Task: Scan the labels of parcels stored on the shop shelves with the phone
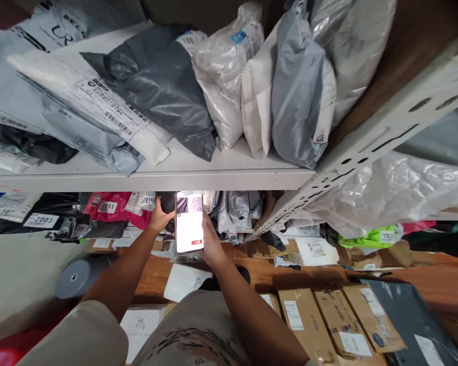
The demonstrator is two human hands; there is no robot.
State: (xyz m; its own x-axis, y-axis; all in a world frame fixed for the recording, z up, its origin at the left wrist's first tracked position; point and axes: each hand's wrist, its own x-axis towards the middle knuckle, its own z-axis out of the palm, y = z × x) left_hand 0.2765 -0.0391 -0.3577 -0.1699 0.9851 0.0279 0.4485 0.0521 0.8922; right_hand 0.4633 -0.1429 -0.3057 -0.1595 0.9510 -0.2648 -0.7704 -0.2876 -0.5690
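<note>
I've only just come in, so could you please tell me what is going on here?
A person holds a lit rectangular smartphone in the right hand. The left hand is by a pale plastic parcel labelled 2016; contact is unclear. Above, grey and white plastic mailers lie on a white metal shelf.

- We hold our left arm (122,274) forward, bare from the elbow down, slanting up and to the right.
- Our left wrist (151,234) looks nearly straight.
- Our left hand (160,219) spreads two digits, one upward and one towards the right hand (211,243); its other fingers are hidden.
- Our right arm (248,305), its forearm bare too, slants up and to the left.
- We have the right hand curled in a grip, most of its fingers out of sight.
- Our two hands are near each other, not visibly touching.
</note>
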